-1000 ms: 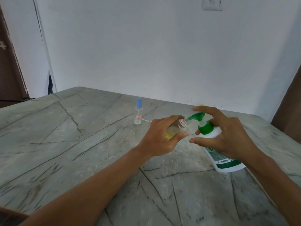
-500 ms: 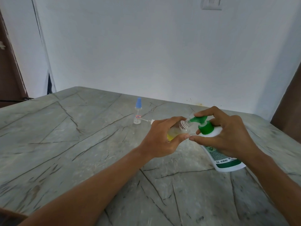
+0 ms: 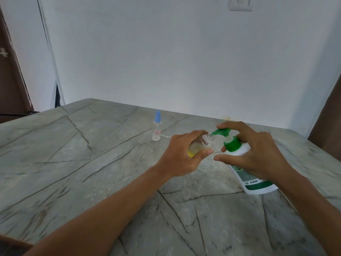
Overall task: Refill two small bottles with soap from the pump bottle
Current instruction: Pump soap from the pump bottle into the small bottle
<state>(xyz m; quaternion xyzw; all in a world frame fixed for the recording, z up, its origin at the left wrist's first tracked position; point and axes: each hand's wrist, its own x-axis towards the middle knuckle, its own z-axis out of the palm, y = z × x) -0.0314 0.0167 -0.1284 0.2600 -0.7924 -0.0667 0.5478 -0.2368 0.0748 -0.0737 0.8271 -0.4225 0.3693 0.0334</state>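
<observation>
Fingers [image 3: 193, 134] of the left hand [image 3: 181, 157] are clamped round the small bottle [image 3: 200, 145]; the right hand [image 3: 258, 156] is wrapped on the pump bottle [image 3: 246, 175].
The small bottle is held tilted just left of the pump bottle's green collar, its open threaded mouth brought up against the nozzle tip of the pump head [image 3: 221, 132]. Yellow liquid is seen at its lower end. The pump head is covered from above by the right index finger; the thumb is stretched across the front and the other fingers are curled about the neck. The pump bottle is leaned over, base on the table [image 3: 73, 154]. A blue-capped bottle [image 3: 157, 129] is stood upright on the table, well left of and beyond the pump bottle, no hand on it.
</observation>
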